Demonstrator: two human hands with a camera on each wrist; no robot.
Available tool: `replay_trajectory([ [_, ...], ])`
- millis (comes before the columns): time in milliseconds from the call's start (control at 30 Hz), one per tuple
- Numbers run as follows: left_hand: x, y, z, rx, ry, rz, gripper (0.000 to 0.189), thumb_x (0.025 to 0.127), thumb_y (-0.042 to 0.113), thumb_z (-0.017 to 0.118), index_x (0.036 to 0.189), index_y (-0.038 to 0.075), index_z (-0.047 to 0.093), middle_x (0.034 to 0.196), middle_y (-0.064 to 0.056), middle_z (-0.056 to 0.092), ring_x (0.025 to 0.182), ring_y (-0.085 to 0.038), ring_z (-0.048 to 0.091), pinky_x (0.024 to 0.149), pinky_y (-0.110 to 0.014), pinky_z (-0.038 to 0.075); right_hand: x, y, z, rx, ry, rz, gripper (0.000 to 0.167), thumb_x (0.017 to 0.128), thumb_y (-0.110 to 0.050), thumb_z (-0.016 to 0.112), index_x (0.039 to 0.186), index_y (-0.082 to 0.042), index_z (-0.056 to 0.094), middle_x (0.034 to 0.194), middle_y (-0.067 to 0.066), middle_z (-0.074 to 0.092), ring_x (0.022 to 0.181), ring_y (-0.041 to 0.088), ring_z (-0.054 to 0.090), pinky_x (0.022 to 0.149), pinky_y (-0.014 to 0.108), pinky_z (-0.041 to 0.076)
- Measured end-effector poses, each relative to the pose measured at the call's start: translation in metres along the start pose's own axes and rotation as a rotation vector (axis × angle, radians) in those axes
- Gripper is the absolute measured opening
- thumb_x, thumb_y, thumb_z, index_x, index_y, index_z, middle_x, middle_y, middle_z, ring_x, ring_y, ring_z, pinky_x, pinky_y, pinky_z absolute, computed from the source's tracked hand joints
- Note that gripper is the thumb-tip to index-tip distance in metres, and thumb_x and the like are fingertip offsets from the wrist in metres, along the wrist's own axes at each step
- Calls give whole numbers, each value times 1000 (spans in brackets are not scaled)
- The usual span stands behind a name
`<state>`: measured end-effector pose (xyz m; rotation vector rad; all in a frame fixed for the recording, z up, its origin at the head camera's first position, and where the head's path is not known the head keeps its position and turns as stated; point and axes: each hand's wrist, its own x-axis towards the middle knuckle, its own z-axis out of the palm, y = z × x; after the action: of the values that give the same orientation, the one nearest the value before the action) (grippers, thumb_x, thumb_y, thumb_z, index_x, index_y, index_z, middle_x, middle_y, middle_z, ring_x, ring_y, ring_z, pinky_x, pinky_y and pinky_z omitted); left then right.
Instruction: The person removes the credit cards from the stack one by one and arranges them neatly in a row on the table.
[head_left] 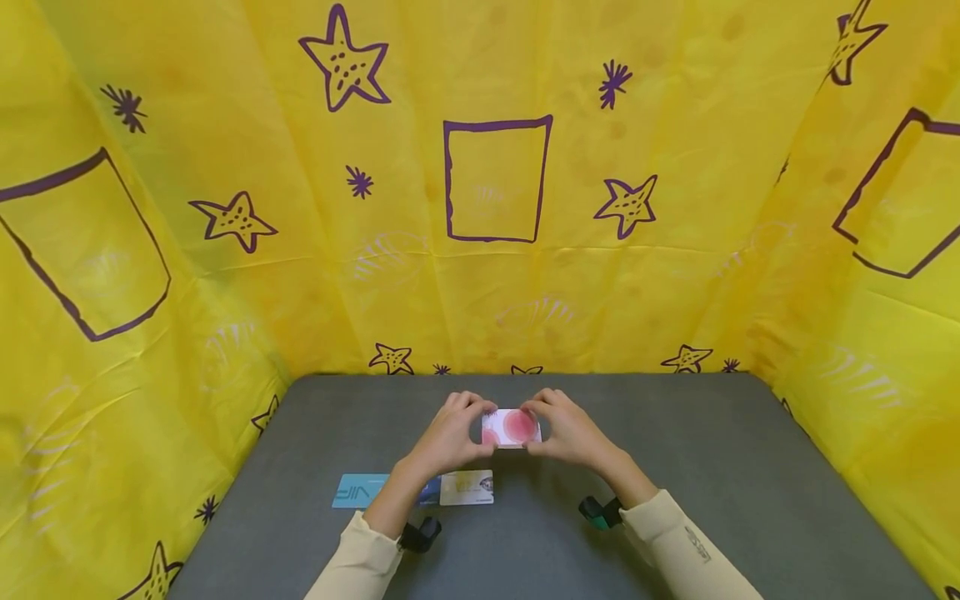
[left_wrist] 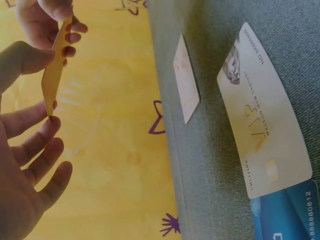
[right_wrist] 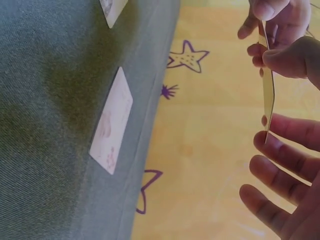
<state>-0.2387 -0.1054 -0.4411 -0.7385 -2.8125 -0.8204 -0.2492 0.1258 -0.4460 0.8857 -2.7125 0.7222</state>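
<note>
Both hands hold up a thin card (head_left: 513, 429) with pink circles on white, above the grey table. My left hand (head_left: 452, 435) pinches its left end between thumb and fingers, and my right hand (head_left: 567, 431) does likewise at the right end. In both wrist views the held card (left_wrist: 53, 75) appears nearly edge-on, with the other fingers spread loosely below it. A pale card (right_wrist: 113, 122) with faint reddish marks lies flat on the table under the hands; in the head view it is hidden.
Left of centre, a teal card (head_left: 358, 492), a dark blue card (head_left: 431, 492) and a cream VIP card (head_left: 467, 487) lie in a row, partly behind the left forearm. Yellow patterned cloth (head_left: 495, 300) surrounds the grey table (head_left: 712, 467). Each wrist wears a dark strap.
</note>
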Motion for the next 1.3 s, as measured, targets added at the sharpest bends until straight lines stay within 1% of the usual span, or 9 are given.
replay_trajectory([
  [200,-5,1,2,-3,-22,-8,46,77,27,77,119,13,65,114,-4,58,109,-22,47,93,-44,47,-6,0,2,8,6,-29,44,71,-25,80,110,-9,69,102,3,60,94,17,52,79,33,51],
  [367,-9,1,6,1,-47,-13,48,77,28,78,121,13,65,115,-4,58,110,-22,48,92,-43,47,-10,2,6,-29,19,-60,45,70,-26,82,109,-8,69,101,2,60,94,18,53,78,34,50],
  [567,-12,-2,13,11,-62,-15,49,78,29,79,123,14,64,117,-5,58,110,-22,48,93,-43,48,-12,4,11,-44,-18,-46,46,71,-29,82,110,-9,69,102,1,59,94,17,53,79,33,49],
  [700,-14,-5,19,9,-68,-9,51,77,27,81,124,12,64,117,-5,59,110,-23,49,92,-43,47,-15,6,15,-56,-26,-54,47,70,-29,83,110,-8,69,101,1,60,92,17,53,78,33,49],
  [800,-16,-8,24,-1,-86,-20,54,77,26,81,126,12,63,118,-6,58,110,-23,48,92,-44,47,-16,8,19,-68,-36,-53,47,69,-28,84,109,-8,69,101,1,60,92,17,53,78,33,50],
  [967,-17,-13,32,-14,-116,-52,57,77,26,81,128,11,61,120,-6,58,111,-23,49,94,-44,47,-17,9,24,-53,-65,-33,44,69,-27,83,108,-10,69,100,1,59,92,16,52,77,31,50],
  [1033,-17,-15,35,-14,-114,-53,57,77,26,81,128,11,62,120,-6,58,110,-23,49,94,-43,47,-17,11,26,-47,-72,-30,43,69,-27,82,107,-10,69,99,1,59,91,16,52,76,30,49],
  [1200,-18,-18,42,-7,-106,-32,53,77,25,81,125,10,63,117,-6,60,108,-22,50,93,-41,46,-19,15,32,-23,-97,-20,42,70,-26,81,107,-10,69,100,1,59,91,15,51,74,29,47],
  [1300,-19,-20,46,-9,-123,-35,52,77,24,80,124,9,63,116,-6,60,107,-22,50,92,-39,46,-20,18,37,-20,-122,-15,42,70,-26,81,107,-10,70,100,1,59,89,14,50,71,27,45],
])
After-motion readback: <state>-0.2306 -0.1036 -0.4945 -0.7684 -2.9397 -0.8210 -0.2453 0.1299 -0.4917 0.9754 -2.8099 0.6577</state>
